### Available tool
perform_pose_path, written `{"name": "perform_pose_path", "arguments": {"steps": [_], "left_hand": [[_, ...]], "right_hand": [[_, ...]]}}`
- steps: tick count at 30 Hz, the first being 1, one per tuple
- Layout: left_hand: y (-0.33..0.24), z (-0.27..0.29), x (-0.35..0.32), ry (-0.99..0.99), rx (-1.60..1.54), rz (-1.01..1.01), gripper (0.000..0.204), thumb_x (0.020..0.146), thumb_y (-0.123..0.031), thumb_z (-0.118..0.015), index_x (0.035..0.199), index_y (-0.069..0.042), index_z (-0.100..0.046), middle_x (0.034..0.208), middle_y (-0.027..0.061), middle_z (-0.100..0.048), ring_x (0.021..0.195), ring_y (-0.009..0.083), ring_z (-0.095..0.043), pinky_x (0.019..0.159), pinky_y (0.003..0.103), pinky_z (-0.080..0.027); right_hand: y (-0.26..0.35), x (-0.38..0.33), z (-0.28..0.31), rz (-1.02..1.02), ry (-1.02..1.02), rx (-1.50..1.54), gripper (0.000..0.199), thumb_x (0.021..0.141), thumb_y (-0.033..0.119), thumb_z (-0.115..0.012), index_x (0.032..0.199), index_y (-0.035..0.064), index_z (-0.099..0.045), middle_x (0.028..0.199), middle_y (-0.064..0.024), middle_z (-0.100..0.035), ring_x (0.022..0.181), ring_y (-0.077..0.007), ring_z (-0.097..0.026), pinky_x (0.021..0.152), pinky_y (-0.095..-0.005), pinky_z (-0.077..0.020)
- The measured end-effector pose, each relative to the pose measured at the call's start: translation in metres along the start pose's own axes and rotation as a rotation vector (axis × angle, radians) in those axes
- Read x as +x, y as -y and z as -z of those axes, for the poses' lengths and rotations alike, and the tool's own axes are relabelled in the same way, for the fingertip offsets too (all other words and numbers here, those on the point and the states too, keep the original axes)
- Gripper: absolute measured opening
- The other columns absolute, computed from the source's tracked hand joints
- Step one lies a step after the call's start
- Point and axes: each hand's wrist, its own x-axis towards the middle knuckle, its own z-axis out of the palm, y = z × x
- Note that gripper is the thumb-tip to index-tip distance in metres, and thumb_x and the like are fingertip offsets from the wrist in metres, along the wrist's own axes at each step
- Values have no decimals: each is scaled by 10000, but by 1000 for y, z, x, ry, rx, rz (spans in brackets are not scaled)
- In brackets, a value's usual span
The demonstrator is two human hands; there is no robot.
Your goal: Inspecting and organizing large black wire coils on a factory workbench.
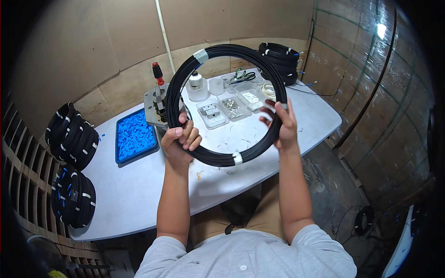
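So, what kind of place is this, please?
Probably a small cable assembly workshop. Both hands hold a black cable coil over a white table, beside stacked coils, a tray of blue parts and a small press.

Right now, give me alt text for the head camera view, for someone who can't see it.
A person holds up a black cable coil bound with white tape, left hand and right hand gripping opposite sides, above a white table. Behind it sit a blue tray of blue parts, small clear trays of metal pieces, and more stacked coils.
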Motion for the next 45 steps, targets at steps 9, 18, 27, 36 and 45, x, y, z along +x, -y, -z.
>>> {"name": "perform_pose_path", "arguments": {"steps": [9, 18, 27, 36, 45], "left_hand": [[-37, -42, -29, -364, 339, -312, 554, 919, -147, -512, 1427, 22, -371, 768, 28, -449, 486, 61, -405, 432, 216, -405], [-104, -75, -122, -545, 431, -628, 263, 965, -115, -476, 1164, 53, -429, 835, 101, -466, 510, 98, -454, 425, 210, -425], [-142, -109, -212, -842, 1031, -962, 803, 793, -55, -539, 1524, -52, -205, 1437, 200, -420, 1434, 331, -321, 1174, 462, -258], [-234, -134, -300, -1333, 1359, -1055, 756, 744, -39, -448, 1486, 0, -308, 1393, 153, -457, 1285, 236, -457, 1143, 375, -289], [-359, -119, -379, -1536, 1371, -1027, 752, 797, -69, -498, 1505, 23, -263, 1286, 161, -536, 1155, 230, -533, 1045, 297, -360]], "right_hand": [[-10, 41, -26, -141, 428, 146, 339, 927, 153, -628, 1209, 31, -485, 1020, -90, -581, 776, -95, -589, 573, -204, -478], [-101, -24, -122, -319, 366, 352, 586, 996, 161, -526, 1507, 152, -240, 945, -59, -523, 661, -100, -479, 488, -228, -425], [-180, -65, -240, -489, 541, 523, 628, 951, 152, -377, 1540, 62, -179, 1289, -155, -490, 1050, -233, -580, 708, -324, -519], [-301, -110, -369, -492, 767, 169, 541, 1007, 189, -400, 1516, 43, -287, 1364, -120, -500, 1281, -204, -480, 1050, -395, -417], [-385, -139, -500, -585, 840, 85, 669, 929, 236, -549, 1492, -27, -304, 1335, -198, -522, 1208, -228, -494, 1048, -289, -344]]}}
